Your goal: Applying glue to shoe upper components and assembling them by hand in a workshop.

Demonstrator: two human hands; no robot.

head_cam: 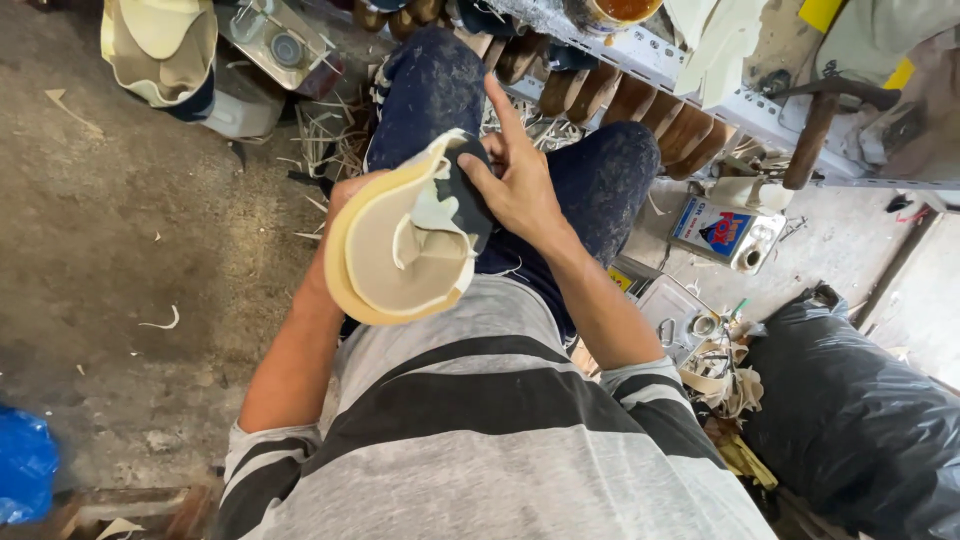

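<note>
A shoe upper (410,250) with a cream sole side and dark fabric rests over my lap, sole side facing up. My left hand (345,195) holds it from behind, mostly hidden by the shoe. My right hand (515,180) presses its fingers on the dark fabric at the shoe's top edge, index finger raised. My knees in dark blue trousers (430,90) are just beyond.
A second cream shoe upper (160,50) lies on the floor at top left beside a metal tin (280,45). A rack with wooden shoe lasts (640,100) runs along the top right. A glue can (725,232) and a black bag (860,420) sit at right.
</note>
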